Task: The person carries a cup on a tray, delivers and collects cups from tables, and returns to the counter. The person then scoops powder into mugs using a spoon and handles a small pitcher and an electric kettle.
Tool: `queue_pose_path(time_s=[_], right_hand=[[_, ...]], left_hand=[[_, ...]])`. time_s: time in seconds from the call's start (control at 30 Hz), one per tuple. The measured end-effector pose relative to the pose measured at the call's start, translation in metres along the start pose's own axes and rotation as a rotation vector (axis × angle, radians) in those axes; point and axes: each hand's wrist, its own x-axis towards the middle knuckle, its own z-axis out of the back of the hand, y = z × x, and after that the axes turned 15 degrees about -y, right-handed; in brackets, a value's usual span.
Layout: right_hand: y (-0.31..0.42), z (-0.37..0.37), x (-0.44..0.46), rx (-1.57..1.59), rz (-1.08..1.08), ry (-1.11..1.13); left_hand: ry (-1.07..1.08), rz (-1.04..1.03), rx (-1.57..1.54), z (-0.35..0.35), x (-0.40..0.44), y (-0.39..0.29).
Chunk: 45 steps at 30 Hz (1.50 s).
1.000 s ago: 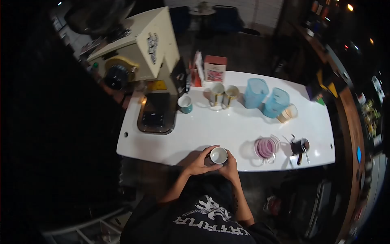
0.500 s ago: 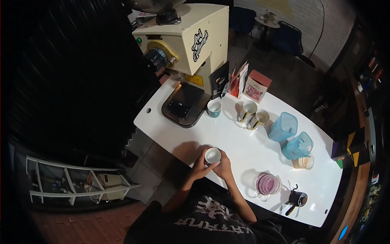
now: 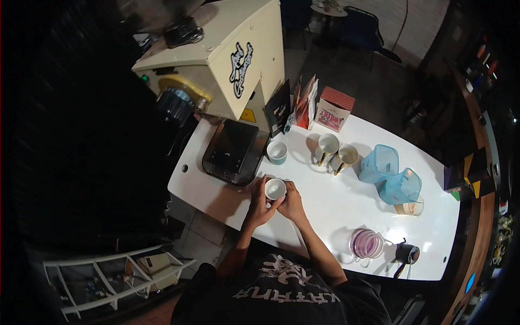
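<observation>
Over the glossy white tabletop (image 3: 325, 211), a small, round, white-lined cup (image 3: 275, 189) sits upright between the person's left grip (image 3: 260, 210) and right grip (image 3: 291, 205), both curled around its sides; just beyond, beside a shallow dark tray (image 3: 252, 161), stands a round teal cup (image 3: 278, 155).

Dim room, curved white table (image 3: 325, 214) at centre.
Far side: pale brick wall (image 3: 425, 27), small round table (image 3: 332, 12), dark blue chairs (image 3: 360, 28), dark floor (image 3: 338, 65). Left, from where I stand: ridged black surface (image 3: 81, 162) (curtain or shutter, I can't tell), pale floor tiles (image 3: 200, 244), white-framed rack (image 3: 112, 299). Right: wooden counter edge (image 3: 486, 222). Light: glare patches on the white table, shadow around.
</observation>
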Motion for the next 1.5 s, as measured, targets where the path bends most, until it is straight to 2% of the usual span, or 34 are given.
queue_pose_path(time_s=[0.1, 0.17, 0.23, 0.37, 0.47, 0.57, 0.63, 0.77, 1.03, 1.1, 1.37, 1.43, 1.5], right_hand=[[0.000, -0.010, 0.012, -0.007, -0.024, -0.002], [0.000, -0.016, 0.021, -0.006, -0.042, -0.026], [0.001, -0.022, 0.024, -0.052, -0.011, -0.073], [0.004, -0.014, 0.013, -0.209, -0.093, -0.083], [0.001, 0.007, 0.005, -0.215, -0.022, -0.202], [0.009, 0.042, 0.008, -0.167, -0.260, -0.215], [-0.006, 0.059, 0.006, -0.148, -0.284, -0.338], [-0.022, 0.083, 0.006, -0.171, -0.333, -0.458], [-0.030, 0.093, 0.018, -0.248, -0.219, -0.578], [-0.022, 0.095, 0.024, -0.226, -0.291, -0.608], [-0.039, 0.086, 0.040, -0.045, -0.234, -0.630], [-0.043, 0.082, 0.044, 0.081, -0.365, -0.601], [-0.044, 0.078, 0.050, 0.116, -0.368, -0.593]], left_hand=[[0.044, 0.051, -0.059, 0.003, 0.013, 0.008], [0.097, 0.244, -0.144, 0.001, 0.021, 0.014], [0.147, 0.242, -0.151, 0.003, 0.030, 0.015], [0.196, 0.262, -0.074, 0.001, 0.034, 0.016], [0.128, 0.250, -0.132, -0.002, 0.030, 0.019], [0.156, 0.283, -0.127, -0.002, 0.034, 0.012], [0.105, 0.370, -0.228, -0.002, 0.040, 0.000], [0.111, 0.379, -0.321, -0.013, 0.034, 0.021], [0.081, 0.387, -0.310, -0.012, 0.035, 0.018], [0.083, 0.375, -0.294, -0.012, 0.035, 0.018], [0.088, 0.378, -0.293, -0.011, 0.039, 0.011], [0.089, 0.393, -0.280, -0.010, 0.039, 0.010], [0.077, 0.391, -0.277, -0.011, 0.039, 0.014]])
